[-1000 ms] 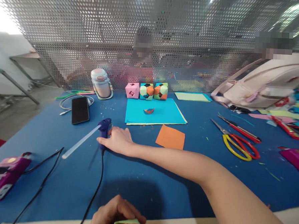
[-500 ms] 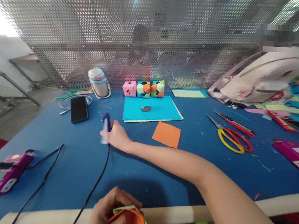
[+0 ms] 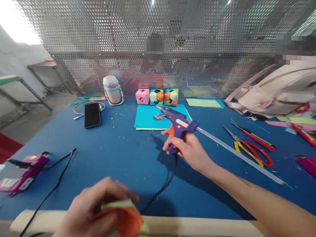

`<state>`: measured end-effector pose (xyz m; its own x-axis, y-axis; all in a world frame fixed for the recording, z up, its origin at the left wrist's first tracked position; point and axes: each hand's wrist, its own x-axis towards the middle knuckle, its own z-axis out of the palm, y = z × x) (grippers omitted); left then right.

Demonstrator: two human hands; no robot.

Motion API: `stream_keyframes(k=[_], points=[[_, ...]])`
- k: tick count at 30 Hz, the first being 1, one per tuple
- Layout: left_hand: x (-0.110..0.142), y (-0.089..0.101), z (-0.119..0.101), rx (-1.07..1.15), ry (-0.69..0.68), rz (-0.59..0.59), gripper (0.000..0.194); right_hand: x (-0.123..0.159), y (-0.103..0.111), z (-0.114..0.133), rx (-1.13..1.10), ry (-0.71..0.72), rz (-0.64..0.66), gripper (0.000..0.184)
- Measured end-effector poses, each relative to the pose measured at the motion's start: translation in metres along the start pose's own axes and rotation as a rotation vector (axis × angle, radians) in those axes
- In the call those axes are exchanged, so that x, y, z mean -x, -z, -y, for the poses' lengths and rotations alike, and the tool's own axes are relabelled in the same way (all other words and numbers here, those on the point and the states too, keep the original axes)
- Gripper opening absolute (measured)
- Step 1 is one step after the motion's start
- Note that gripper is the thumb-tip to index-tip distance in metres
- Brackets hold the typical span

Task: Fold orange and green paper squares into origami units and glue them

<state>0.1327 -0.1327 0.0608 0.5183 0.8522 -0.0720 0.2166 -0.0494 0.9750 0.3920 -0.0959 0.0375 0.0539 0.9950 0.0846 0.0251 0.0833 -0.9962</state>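
Observation:
My right hand grips a blue hot glue gun by its handle, above the table. Its nozzle points up and left, a red light glows on its side, and a long clear glue stick sticks out of its back. Close to the table's front edge, my left hand is closed around a folded orange and green paper piece, partly hidden by the fingers. Behind the gun lie blue paper sheets with a small folded orange paper bit on top.
Three folded paper cubes stand at the back beside a bottle. A phone and a purple power strip lie left. On the right are scissors, a cutter and a backpack. A black cord trails forward.
My right hand has lifted the glue gun from the left and carried it right, turning its nozzle leftward. It now covers most of the orange paper square. My left hand has risen with the folded paper.

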Motion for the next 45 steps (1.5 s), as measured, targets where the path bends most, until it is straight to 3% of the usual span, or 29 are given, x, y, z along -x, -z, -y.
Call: stream_keyframes(k=[4, 7, 10, 15, 23, 29, 39, 45], points=[[-0.045, 0.004, -0.004, -0.205, 0.048, -0.241, 0.013, 0.026, 0.026, 0.004, 0.230, 0.053, -0.061, 0.024], [-0.079, -0.003, 0.002, -0.145, 0.061, -0.269, 0.018, 0.034, 0.030, 0.003, 0.318, 0.059, -0.078, 0.028], [-0.106, -0.013, 0.013, -0.040, 0.094, -0.279, 0.013, 0.036, 0.031, 0.000, 0.400, 0.067, -0.058, 0.019], [-0.134, -0.029, 0.033, 0.109, 0.088, -0.292, 0.010, 0.036, 0.030, -0.004, 0.473, 0.051, -0.031, 0.018], [-0.143, -0.041, 0.060, 0.144, 0.133, -0.283, 0.012, 0.039, 0.025, -0.022, 0.490, -0.092, -0.068, 0.025], [-0.140, -0.047, 0.056, 0.153, 0.196, -0.167, 0.019, 0.041, 0.021, -0.029, 0.635, -0.009, 0.015, 0.015], [-0.132, -0.046, 0.054, 0.210, 0.242, -0.131, 0.008, 0.041, 0.012, -0.039, 0.710, 0.271, 0.121, 0.003], [-0.132, -0.044, 0.050, 0.153, 0.268, -0.069, 0.016, 0.041, 0.013, -0.048, 0.687, 0.325, 0.144, 0.008]])
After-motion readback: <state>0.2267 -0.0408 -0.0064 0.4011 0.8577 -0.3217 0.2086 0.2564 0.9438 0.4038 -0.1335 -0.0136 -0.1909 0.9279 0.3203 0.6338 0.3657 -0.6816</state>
